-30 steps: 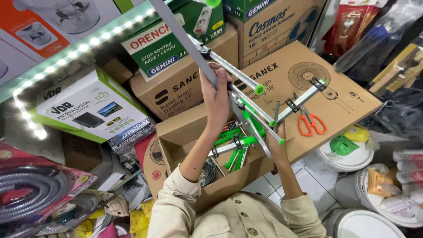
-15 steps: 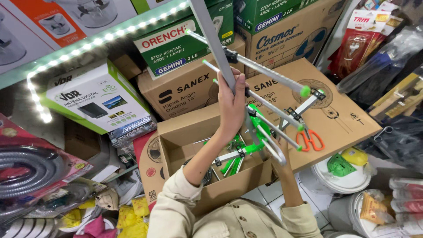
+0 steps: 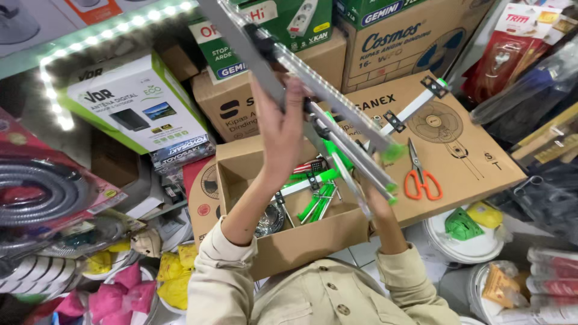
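Here, left hand (image 3: 282, 129) clenched around metal antenna (image 3: 337, 114), raised above open cardboard box (image 3: 301, 241); right hand (image 3: 372, 195) mostly hidden, grasp unclear; scissors (image 3: 421, 177) right.

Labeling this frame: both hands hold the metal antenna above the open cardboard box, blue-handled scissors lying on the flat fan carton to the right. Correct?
One thing is off: the scissors have orange handles, not blue, as the head view shows. The rest holds: both hands, left and right, hold the metal antenna above the open cardboard box, and the scissors lie on the flat fan carton to the right.
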